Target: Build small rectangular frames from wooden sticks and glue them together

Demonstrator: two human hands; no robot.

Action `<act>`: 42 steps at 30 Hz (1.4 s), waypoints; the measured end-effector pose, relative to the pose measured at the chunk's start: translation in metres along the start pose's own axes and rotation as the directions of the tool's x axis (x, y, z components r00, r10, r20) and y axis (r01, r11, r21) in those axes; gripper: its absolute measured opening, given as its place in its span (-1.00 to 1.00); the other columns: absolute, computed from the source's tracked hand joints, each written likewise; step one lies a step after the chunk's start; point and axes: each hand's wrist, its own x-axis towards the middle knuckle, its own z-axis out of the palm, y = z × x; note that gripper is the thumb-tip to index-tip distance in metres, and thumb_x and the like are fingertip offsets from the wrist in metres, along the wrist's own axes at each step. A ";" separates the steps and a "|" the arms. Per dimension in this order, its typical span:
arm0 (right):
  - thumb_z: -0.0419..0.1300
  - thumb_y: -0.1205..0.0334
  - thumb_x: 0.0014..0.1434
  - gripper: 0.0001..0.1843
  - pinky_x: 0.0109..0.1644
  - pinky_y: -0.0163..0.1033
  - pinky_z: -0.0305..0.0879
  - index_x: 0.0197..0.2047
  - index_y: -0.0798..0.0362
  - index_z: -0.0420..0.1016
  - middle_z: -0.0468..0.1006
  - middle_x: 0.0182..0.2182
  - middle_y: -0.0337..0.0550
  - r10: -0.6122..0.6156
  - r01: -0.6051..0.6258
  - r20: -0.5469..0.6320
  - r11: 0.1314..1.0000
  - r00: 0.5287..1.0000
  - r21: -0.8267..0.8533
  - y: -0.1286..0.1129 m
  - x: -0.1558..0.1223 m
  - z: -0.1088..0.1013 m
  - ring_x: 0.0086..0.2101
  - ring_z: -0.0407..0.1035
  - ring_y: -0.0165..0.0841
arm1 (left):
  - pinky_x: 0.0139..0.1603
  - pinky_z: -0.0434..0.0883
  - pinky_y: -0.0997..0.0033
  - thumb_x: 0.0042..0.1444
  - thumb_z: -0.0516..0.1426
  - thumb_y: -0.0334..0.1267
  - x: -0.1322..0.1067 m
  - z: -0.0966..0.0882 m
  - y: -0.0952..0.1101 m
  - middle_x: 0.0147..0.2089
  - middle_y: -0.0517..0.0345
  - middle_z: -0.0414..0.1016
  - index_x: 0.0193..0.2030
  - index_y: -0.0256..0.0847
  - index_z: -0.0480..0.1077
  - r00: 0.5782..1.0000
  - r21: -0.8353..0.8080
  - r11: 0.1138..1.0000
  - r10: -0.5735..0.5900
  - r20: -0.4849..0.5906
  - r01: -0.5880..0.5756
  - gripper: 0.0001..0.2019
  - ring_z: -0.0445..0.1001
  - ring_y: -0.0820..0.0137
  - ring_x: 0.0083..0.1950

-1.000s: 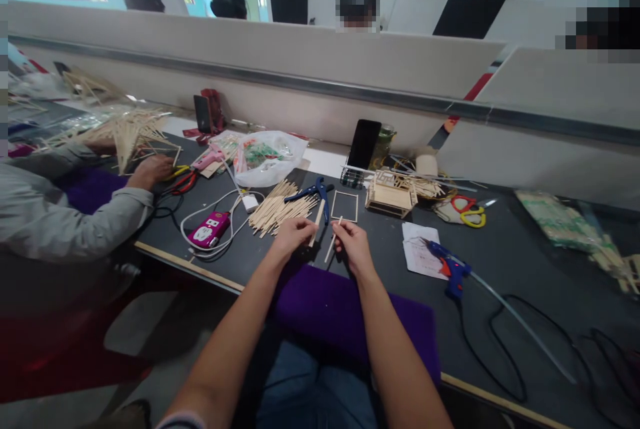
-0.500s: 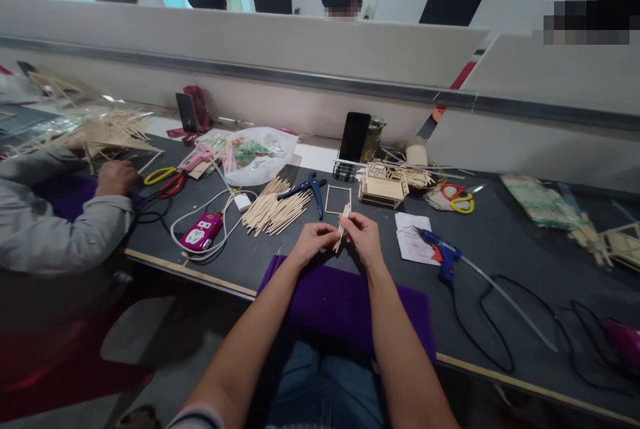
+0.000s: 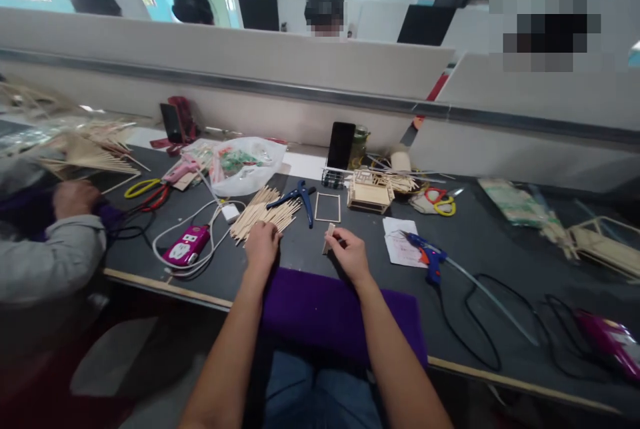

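Observation:
A few short wooden sticks (image 3: 329,240) are pinched between the thumb and fingers of my right hand (image 3: 350,254), held nearly upright above the table. My left hand (image 3: 262,245) rests at the front edge of a loose pile of wooden sticks (image 3: 255,213). Its fingers are curled downward, and whatever is under them is hidden. Just beyond my right hand lies a small rectangular stick frame (image 3: 328,219). Blue-handled cutters (image 3: 300,199) lie partly over the pile. Behind the frame stands a small wooden stick model (image 3: 370,194).
A blue glue gun (image 3: 427,254) rests on white paper (image 3: 400,249) at right, its cord trailing frontward. Left are a purple power socket (image 3: 187,247), white cable, scissors (image 3: 143,189) and a plastic bag (image 3: 247,165). A phone (image 3: 342,145) stands behind. A co-worker's hand (image 3: 75,201) is at far left.
My left hand has let go of the sticks held by both hands and moved left to the pile. My right hand keeps the sticks. The camera view has shifted slightly.

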 end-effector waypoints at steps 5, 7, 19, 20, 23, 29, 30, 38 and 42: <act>0.16 -0.01 0.08 -0.70 -0.38 -0.33 0.23 -0.38 0.05 0.52 0.46 -0.54 -0.24 0.098 -0.098 0.007 0.995 0.995 0.029 0.000 0.002 0.009 -0.50 0.29 -0.40 | -0.20 0.26 0.40 0.22 0.05 -0.20 0.000 0.002 -0.006 -0.12 0.04 0.46 -0.22 -0.17 0.47 0.996 0.043 0.996 0.081 0.040 -0.083 -0.81 0.41 0.28 -0.06; 0.17 -0.01 0.06 -0.71 -0.42 -0.34 0.20 -0.40 0.06 0.50 0.42 -0.58 -0.26 0.130 -0.133 0.050 0.989 0.990 0.064 0.001 0.002 0.015 -0.52 0.26 -0.41 | -0.21 0.25 0.40 0.24 0.03 -0.18 0.001 0.002 -0.011 -0.13 0.05 0.47 -0.21 -0.16 0.49 0.992 0.027 0.993 0.114 0.045 -0.115 -0.78 0.42 0.29 -0.09; 0.19 -0.07 0.02 -0.68 -0.52 -0.35 0.20 -0.40 0.05 0.45 0.34 -0.66 -0.31 0.209 -0.223 0.120 0.968 0.971 0.116 0.007 -0.004 0.024 -0.59 0.25 -0.42 | -0.22 0.23 0.43 0.17 0.09 -0.22 0.020 -0.004 -0.019 -0.14 0.06 0.48 -0.17 -0.13 0.53 0.983 -0.027 0.990 0.143 0.117 -0.141 -0.80 0.43 0.30 -0.07; 0.19 -0.07 0.01 -0.67 -0.53 -0.35 0.20 -0.40 0.05 0.45 0.35 -0.66 -0.31 0.217 -0.231 0.123 0.965 0.968 0.122 0.008 -0.004 0.024 -0.59 0.26 -0.41 | -0.21 0.24 0.43 0.16 0.10 -0.22 0.020 -0.003 -0.021 -0.14 0.06 0.49 -0.16 -0.13 0.53 0.983 -0.054 0.989 0.142 0.114 -0.137 -0.80 0.43 0.30 -0.07; 0.20 -0.10 -0.01 -0.65 -0.56 -0.35 0.20 -0.42 0.04 0.43 0.36 -0.65 -0.30 0.239 -0.260 0.143 0.953 0.960 0.153 0.009 -0.004 0.025 -0.59 0.28 -0.40 | -0.19 0.27 0.42 0.12 0.14 -0.22 0.018 -0.001 -0.028 -0.16 0.07 0.51 -0.15 -0.14 0.53 0.981 -0.150 0.982 0.137 0.136 -0.117 -0.80 0.44 0.31 -0.10; 0.22 -0.14 -0.04 -0.63 -0.62 -0.38 0.18 -0.49 0.01 0.34 0.32 -0.67 -0.32 0.258 -0.297 0.207 0.938 0.944 0.182 0.004 -0.004 0.031 -0.61 0.27 -0.42 | -0.19 0.29 0.44 0.10 0.12 -0.21 0.029 -0.003 -0.025 -0.18 0.08 0.54 -0.22 -0.13 0.57 0.965 -0.207 0.964 0.202 0.167 -0.166 -0.80 0.45 0.32 -0.12; 0.22 -0.14 -0.04 -0.63 -0.62 -0.38 0.18 -0.49 0.01 0.33 0.31 -0.67 -0.32 0.259 -0.297 0.211 0.938 0.943 0.179 0.004 -0.004 0.031 -0.61 0.27 -0.43 | -0.20 0.29 0.44 0.11 0.11 -0.22 0.034 -0.003 -0.019 -0.17 0.07 0.54 -0.22 -0.14 0.56 0.968 -0.185 0.969 0.196 0.157 -0.166 -0.79 0.45 0.31 -0.12; 0.21 -0.13 -0.02 -0.63 -0.64 -0.39 0.18 -0.46 0.02 0.33 0.32 -0.68 -0.33 0.265 -0.307 0.229 0.936 0.937 0.171 0.009 -0.006 0.031 -0.63 0.29 -0.43 | -0.15 0.32 0.35 0.15 0.00 -0.32 0.063 0.002 0.031 -0.13 -0.17 0.54 -0.22 -0.28 0.56 0.955 0.046 0.963 0.258 0.147 -0.267 -0.71 0.49 0.20 -0.09; 0.20 -0.14 0.00 -0.63 -0.64 -0.40 0.19 -0.44 0.02 0.34 0.32 -0.68 -0.33 0.255 -0.303 0.258 0.938 0.932 0.168 0.009 -0.007 0.031 -0.63 0.31 -0.43 | -0.15 0.34 0.33 0.14 0.02 -0.36 0.071 0.000 0.034 -0.15 -0.27 0.55 -0.20 -0.35 0.56 0.946 0.114 0.952 0.258 0.194 -0.284 -0.71 0.51 0.15 -0.10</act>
